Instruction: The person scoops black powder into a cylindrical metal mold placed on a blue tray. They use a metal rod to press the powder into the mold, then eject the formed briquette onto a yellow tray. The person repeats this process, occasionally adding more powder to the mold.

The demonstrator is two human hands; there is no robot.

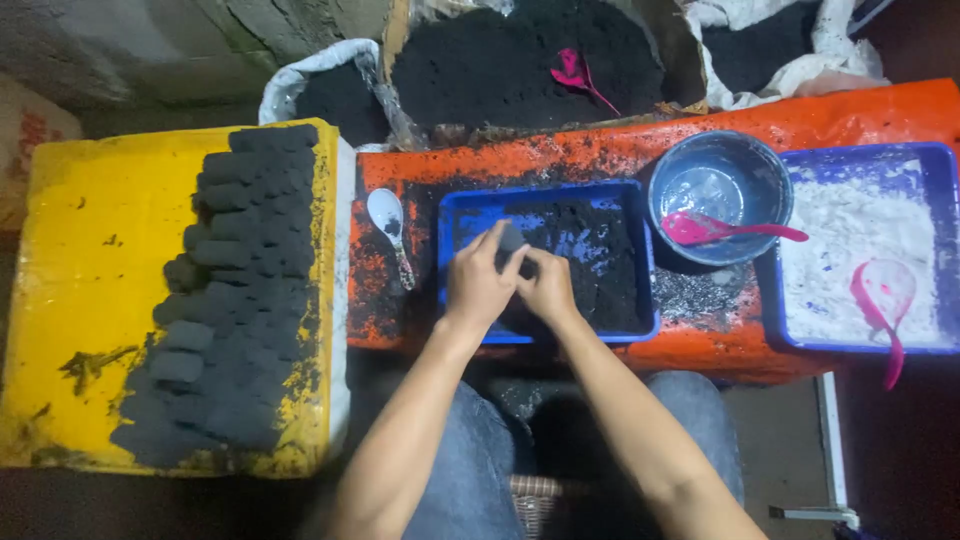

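Head view showed both hands over blue tray (645,300) of black powder (600,260) on orange surface (560,155). Left hand (478,285) and right hand (547,287) were close together, fingers curled and clamped on small dark grey lump (511,238) above tray's left part. Pressing evenly from both sides seemed best, keeping lump over tray. Finished dark pieces (240,290) lay on yellow board (90,290) at left.

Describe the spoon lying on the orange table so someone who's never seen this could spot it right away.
Start at the orange table. Just left of the blue tray of black powder, beside the yellow board, lies the white spoon. The other spoons are pink and sit in containers.
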